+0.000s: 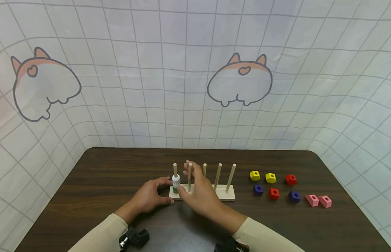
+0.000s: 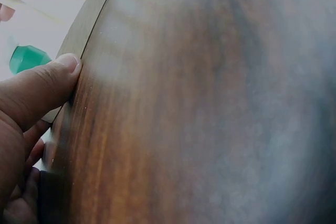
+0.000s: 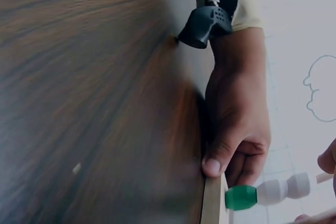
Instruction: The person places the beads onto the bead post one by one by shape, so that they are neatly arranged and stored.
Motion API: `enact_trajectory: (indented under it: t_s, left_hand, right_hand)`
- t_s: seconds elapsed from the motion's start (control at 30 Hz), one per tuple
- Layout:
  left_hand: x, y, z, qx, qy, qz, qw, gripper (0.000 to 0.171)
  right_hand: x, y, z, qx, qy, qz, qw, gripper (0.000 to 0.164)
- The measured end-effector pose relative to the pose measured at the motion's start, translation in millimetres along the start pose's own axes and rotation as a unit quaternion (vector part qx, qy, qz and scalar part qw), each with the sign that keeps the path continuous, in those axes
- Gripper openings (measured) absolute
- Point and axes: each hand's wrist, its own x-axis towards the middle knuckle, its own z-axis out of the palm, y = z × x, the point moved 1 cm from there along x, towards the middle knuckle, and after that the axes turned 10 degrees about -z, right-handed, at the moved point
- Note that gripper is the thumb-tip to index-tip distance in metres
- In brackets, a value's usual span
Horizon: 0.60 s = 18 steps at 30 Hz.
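The left hand (image 1: 149, 196) is gripping the left end of a pale wooden five-peg rack (image 1: 225, 195); the right hand (image 1: 200, 193), fingers extending, is holding nothing. Faceted white beads (image 1: 176, 180) are sitting above a faceted green bead (image 3: 241, 198) on the leftmost peg (image 1: 175, 169). Pierced yellow, red, blue and pink blocks (image 1: 274, 197) are lying farther right.

The pale wooden peg rack (image 1: 225, 195) stands before me on the dark-brown wooden table (image 1: 119, 175), white faceted beads (image 3: 271, 191), seemingly two, above a green faceted bead (image 3: 241, 198) on its leftmost peg (image 1: 175, 168). To its right lie yellow blocks (image 1: 254, 175), blue blocks (image 1: 258, 190), red blocks (image 1: 274, 194) and, farthest right, pink blocks (image 1: 312, 200).
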Motion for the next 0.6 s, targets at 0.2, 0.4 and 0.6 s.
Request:
enact_trajectory:
  t_s: [0.2, 0.4, 0.6]
  left_hand:
    - [0.3, -0.3, -0.1, 0.002, 0.002, 0.004, 1.0000, 0.055]
    - [0.5, -1.0, 0.1, 0.007, 0.005, 0.002, 1.0000, 0.054]
    - [0.6, -1.5, 0.5, 0.010, 0.006, 0.002, 0.9999, 0.054]
  right_hand:
    - [-11.7, 3.1, -15.2, 0.022, -0.043, -0.015, 0.999, 0.079]
    - [-23.5, 7.7, -35.0, 0.030, -0.077, -0.052, 0.995, 0.069]
    - [-32.9, 16.2, -57.2, 0.005, -0.089, -0.080, 0.993, 0.062]
